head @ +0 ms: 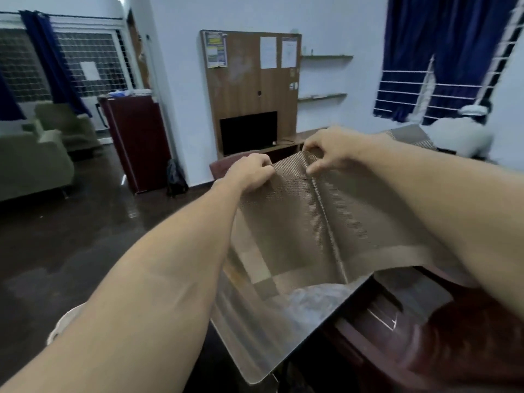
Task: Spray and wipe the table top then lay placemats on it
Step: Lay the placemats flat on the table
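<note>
Both my hands hold woven brown placemats (297, 219) by their far edges, above a glass table top (255, 330). My left hand (249, 173) pinches the edge of the left mat. My right hand (329, 151) pinches the edge of the mat beside it, and a seam runs between the two. The mats hang down toward me, with pale checked bands near their lower edge. Another placemat (411, 136) lies farther off at the right. No spray bottle or cloth shows.
A dark wooden chair or table frame (425, 321) sits under the glass at lower right. Beyond are a maroon chair back (226, 163), a wooden TV panel with a black screen (248, 131), a maroon fridge (136, 143), green sofas (34, 160) and a person in white (465, 137).
</note>
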